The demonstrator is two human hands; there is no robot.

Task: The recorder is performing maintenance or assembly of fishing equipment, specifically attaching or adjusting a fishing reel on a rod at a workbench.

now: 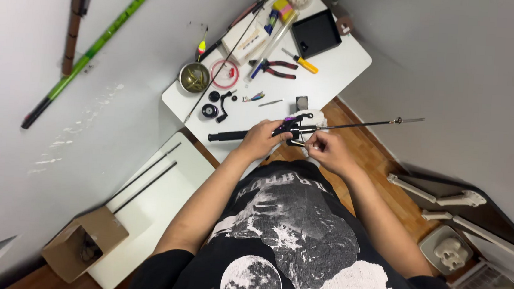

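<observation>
The black fishing rod (pixel 306 127) lies crosswise just in front of the white table (pixel 341 66), its thin tip pointing to the right, the left hand (pixel 261 140) closed around its handle and the right hand (pixel 328 150) pinching it beside.
</observation>
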